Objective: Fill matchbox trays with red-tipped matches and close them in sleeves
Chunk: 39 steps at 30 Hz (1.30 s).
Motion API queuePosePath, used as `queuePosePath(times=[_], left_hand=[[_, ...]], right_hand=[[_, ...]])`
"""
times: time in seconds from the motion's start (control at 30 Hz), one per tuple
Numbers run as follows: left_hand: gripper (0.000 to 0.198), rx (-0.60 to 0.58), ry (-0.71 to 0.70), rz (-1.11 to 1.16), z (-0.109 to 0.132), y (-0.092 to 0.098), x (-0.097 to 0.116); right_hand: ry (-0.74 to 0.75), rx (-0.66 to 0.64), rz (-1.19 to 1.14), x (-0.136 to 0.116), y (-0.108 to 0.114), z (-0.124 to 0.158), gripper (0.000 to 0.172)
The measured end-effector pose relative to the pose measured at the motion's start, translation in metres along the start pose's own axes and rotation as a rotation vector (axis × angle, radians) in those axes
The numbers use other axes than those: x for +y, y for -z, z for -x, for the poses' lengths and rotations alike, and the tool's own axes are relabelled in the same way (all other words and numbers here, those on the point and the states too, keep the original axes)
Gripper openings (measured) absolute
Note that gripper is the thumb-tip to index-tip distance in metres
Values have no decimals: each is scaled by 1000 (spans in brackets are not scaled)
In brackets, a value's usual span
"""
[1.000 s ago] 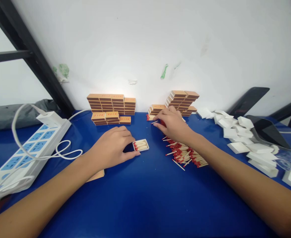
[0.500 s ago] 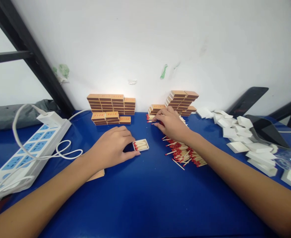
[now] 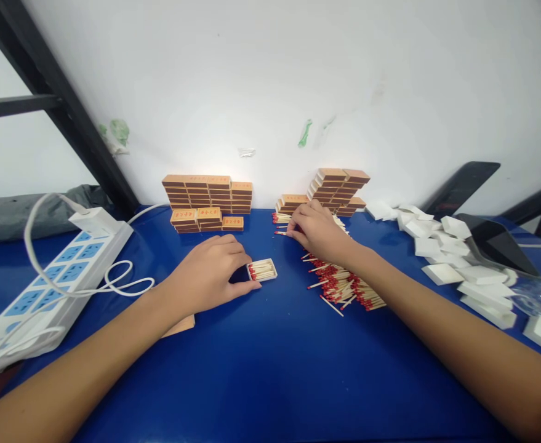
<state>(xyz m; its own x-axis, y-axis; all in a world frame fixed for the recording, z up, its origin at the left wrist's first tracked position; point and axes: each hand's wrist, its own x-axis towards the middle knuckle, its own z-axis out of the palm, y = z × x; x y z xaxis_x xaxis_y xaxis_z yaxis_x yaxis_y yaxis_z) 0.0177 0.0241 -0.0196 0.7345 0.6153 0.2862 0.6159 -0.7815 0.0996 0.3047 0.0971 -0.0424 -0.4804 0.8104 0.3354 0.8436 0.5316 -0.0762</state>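
Observation:
Thumb and fingers of my left hand (image 3: 215, 271) grip the left end of a small white matchbox tray (image 3: 263, 269), which lies on the blue table. Red-headed matches fill the part of the tray that shows. To the right and farther back, my right hand (image 3: 316, 229) pinches a match (image 3: 280, 233), its red head pointing left. Below and behind that wrist spreads a heap of loose matches (image 3: 339, 283), partly covered by the forearm. A flat tan piece (image 3: 180, 326) lies half hidden under my left wrist.
Stacked matchboxes (image 3: 208, 195) stand against the wall at left, more matchboxes (image 3: 339, 184) at right. White empty trays (image 3: 443, 246) lie scattered at right, by a black dustpan-like object (image 3: 496, 246). A white power strip (image 3: 58, 283) with looping cable occupies the left side.
The fingers of my right hand have drawn slightly right and closed together, and the match now sticks out to their left. My left hand and the tray have stayed put.

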Motion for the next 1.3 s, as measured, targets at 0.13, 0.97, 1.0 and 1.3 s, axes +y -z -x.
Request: queuePosePath(times=[0.13, 0.97, 1.0, 1.3], left_hand=[[35, 5, -5, 4, 0, 0, 0], [34, 16, 16, -16, 0, 1, -1], [34, 15, 22, -16, 0, 1, -1], [32, -2, 7, -17, -2, 3, 2]], right_hand=[[20, -5, -1, -3, 2, 1, 9], [143, -126, -112, -32, 28, 6, 14], [178, -143, -134, -37, 32, 8, 15], [316, -123, -150, -63, 30, 20, 14]])
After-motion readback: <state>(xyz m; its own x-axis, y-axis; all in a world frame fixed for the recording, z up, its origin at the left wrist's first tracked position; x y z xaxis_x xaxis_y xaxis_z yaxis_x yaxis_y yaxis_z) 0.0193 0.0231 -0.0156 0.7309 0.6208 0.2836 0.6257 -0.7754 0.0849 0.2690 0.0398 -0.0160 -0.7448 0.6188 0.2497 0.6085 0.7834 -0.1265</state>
